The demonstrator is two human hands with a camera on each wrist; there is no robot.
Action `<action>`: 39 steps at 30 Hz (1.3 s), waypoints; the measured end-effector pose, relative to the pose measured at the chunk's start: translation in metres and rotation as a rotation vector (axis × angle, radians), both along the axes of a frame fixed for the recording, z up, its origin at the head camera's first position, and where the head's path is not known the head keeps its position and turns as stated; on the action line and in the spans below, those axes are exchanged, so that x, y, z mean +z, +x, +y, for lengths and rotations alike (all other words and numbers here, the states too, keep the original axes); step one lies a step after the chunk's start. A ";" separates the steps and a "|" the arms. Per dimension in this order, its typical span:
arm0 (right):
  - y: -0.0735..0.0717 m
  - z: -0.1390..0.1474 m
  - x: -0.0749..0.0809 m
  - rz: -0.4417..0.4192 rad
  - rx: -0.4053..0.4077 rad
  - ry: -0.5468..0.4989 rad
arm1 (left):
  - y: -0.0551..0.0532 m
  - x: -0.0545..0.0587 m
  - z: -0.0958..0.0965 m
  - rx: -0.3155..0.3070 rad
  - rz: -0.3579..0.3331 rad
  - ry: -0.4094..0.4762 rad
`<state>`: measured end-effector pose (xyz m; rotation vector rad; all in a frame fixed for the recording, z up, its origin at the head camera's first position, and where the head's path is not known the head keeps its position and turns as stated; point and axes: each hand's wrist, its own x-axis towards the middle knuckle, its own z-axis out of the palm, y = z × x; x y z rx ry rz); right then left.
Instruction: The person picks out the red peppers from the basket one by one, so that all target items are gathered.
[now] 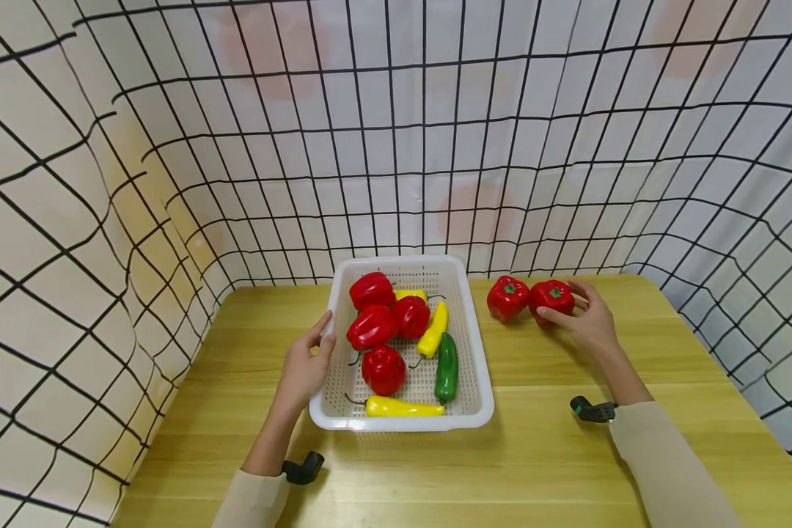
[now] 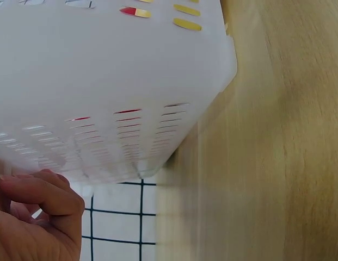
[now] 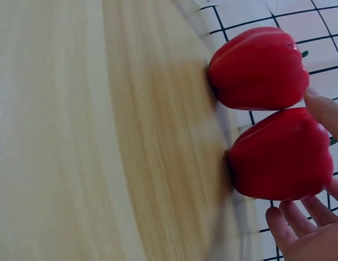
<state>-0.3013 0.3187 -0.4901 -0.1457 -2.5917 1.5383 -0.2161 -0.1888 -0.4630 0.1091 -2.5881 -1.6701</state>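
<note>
A white plastic basket holds several red bell peppers, long yellow peppers and one long green pepper. My left hand holds the basket's left rim, thumb above. In the left wrist view its bent fingers are beside the slotted wall. Right of the basket, two more red bell peppers stand side by side on the table. Around the right-hand red bell pepper my right hand curves its thumb and fingers. The other red bell pepper touches it on the left.
The wooden table runs back to a white cloth wall with a black grid, which also closes off both sides. The basket stands near the back wall. A black wrist camera sits on each forearm.
</note>
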 end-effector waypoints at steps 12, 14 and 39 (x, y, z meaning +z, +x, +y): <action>0.006 -0.005 0.024 0.057 -0.002 0.057 | -0.001 -0.001 0.000 0.000 -0.001 -0.005; 0.007 -0.009 0.029 0.074 -0.008 0.084 | -0.001 -0.002 0.000 -0.003 -0.002 0.001; 0.006 -0.076 0.087 0.244 0.169 0.144 | 0.000 0.000 0.001 0.014 -0.002 -0.012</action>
